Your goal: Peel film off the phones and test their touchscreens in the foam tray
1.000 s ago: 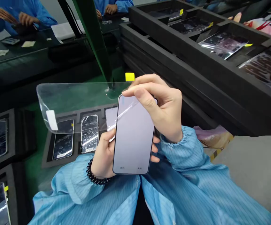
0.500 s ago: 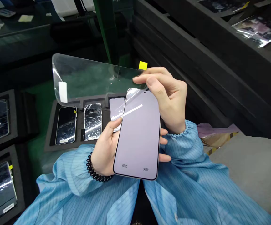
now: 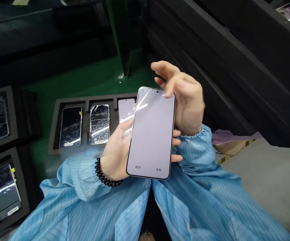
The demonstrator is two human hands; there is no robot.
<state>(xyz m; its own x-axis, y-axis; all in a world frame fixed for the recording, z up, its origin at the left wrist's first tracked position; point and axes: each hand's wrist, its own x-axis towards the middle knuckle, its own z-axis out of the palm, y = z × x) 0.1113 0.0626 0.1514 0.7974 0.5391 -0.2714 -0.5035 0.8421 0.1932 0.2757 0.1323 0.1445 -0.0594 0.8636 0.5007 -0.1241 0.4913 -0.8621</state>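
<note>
A smartphone (image 3: 151, 134) with a plain pale lilac lit screen is held upright, face toward me. Small dark characters show near its lower corners. My left hand (image 3: 117, 152) grips it from behind, thumb at the left edge and fingertips showing past the right edge. At the phone's upper right corner is my right hand (image 3: 184, 97), slightly blurred, its fingers apart and holding nothing I can see. One fingertip overlaps the top of the screen; whether it touches I cannot tell. The clear film seen earlier does not show as a separate sheet.
A dark foam tray (image 3: 84, 100) behind my left hand holds a dark phone (image 3: 71, 127), a phone under creased film (image 3: 99, 124) and a lit phone (image 3: 126, 109). More trays with phones (image 3: 4, 192) stand at left. Black foam stacks (image 3: 225, 67) rise at right.
The clear film with its yellow tab has left my right hand and is no longer seen hanging at the left. My right hand's fingers have opened; the phone stays in my left hand.
</note>
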